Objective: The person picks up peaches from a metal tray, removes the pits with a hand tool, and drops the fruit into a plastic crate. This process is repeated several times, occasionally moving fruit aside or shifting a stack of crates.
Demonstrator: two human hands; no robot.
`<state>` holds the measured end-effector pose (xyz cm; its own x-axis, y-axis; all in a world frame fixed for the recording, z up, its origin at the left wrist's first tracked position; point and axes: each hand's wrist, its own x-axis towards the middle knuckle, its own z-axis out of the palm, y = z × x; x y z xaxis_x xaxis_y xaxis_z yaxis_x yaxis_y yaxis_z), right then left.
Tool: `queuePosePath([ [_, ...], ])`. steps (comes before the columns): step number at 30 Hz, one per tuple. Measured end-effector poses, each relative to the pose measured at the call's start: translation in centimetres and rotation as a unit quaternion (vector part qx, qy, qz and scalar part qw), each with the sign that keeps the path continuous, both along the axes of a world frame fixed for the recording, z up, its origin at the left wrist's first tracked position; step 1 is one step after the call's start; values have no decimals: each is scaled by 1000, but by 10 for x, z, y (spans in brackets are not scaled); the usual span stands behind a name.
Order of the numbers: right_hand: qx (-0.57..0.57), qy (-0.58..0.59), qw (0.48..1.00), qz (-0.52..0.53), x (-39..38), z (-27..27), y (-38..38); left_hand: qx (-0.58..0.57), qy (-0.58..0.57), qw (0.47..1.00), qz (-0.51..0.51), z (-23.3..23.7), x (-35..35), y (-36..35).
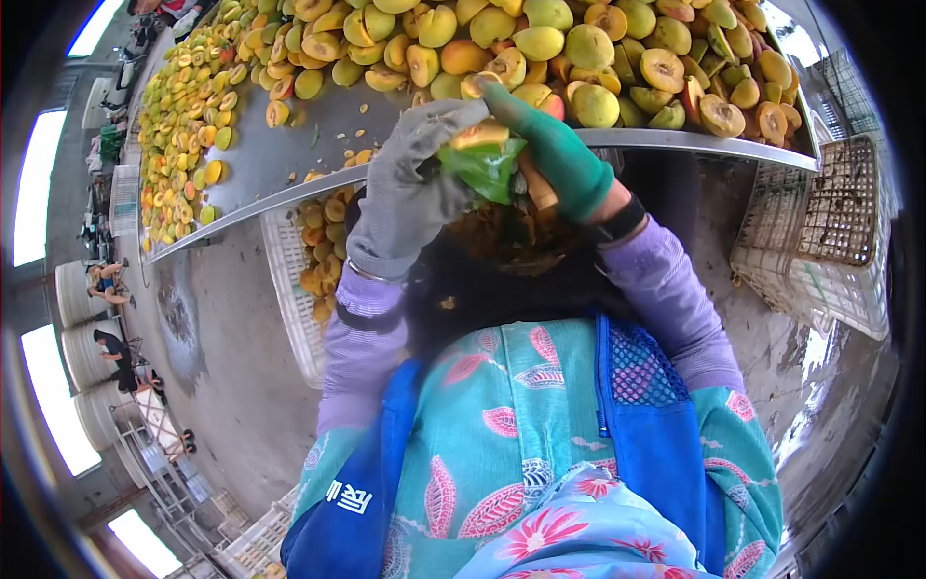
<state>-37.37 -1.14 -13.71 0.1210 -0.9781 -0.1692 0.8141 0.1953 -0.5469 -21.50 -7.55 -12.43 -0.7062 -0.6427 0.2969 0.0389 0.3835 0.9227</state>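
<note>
My left hand (pixel 410 179), in a grey glove, is closed around a yellow-orange fruit (pixel 479 135) at the table's near edge. A green leaf (pixel 490 170) hangs just below that fruit. Close beside it on the right, my right hand (pixel 559 150) wears a green glove. Its fingers are wrapped round a tool with a wooden handle (pixel 536 183); the tool's working end is hidden. Halved and whole fruits (pixel 463 56) are heaped on the metal table (pixel 280 154) beyond both hands.
A white crate of fruit (pixel 289 289) stands under the table on the left. Stacked plastic crates (pixel 820 232) are at the right. Below my hands is a container of fruit pieces (pixel 511 241). Other people (pixel 116 359) sit at far left.
</note>
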Motion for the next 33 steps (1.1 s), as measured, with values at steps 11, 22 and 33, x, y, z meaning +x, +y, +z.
queuePosePath([
  [11,-95,37,991,-86,-14,-75,23,326,131,929,-112,-51,8,9],
  [22,13,180,979,-97,22,-33,17,-53,-58,981,176,-24,-9,17],
  [33,-1,330,931,-157,-6,7,23,266,-106,958,15,-5,18,10],
])
